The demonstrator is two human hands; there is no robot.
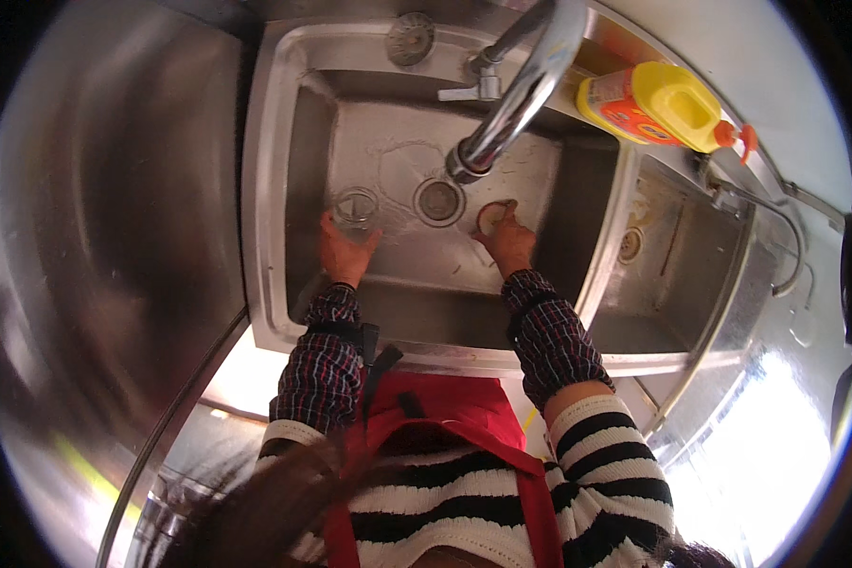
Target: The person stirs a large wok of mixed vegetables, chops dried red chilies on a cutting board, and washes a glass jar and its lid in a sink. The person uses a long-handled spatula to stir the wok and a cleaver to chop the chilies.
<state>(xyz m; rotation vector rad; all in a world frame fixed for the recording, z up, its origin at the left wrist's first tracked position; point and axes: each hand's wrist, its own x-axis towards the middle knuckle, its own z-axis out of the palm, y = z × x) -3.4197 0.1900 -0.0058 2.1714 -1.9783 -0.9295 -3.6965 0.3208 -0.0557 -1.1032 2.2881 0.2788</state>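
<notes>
My left hand (348, 254) is low in the left part of the steel sink basin (397, 128). Its thumb and fingers cup the near side of a clear round glass container (356, 204), whose lower part is hard to make out. To the right of the drain strainer (439, 201), my right hand (509, 241) grips a small round lid-like disc (492, 215) with a reddish rim. The fingers hide part of the disc, so its exact kind is unclear. Between and above the hands, the chrome faucet spout (468, 160) hangs over the basin.
A faucet lever (468, 93) and a spare metal strainer (410, 39) are at the back rim. A yellow detergent jug (653, 106) with an orange pump stands at the back right. The second, smaller basin (653, 284) adjoins on the right, with a curved metal pipe (788, 220) beyond.
</notes>
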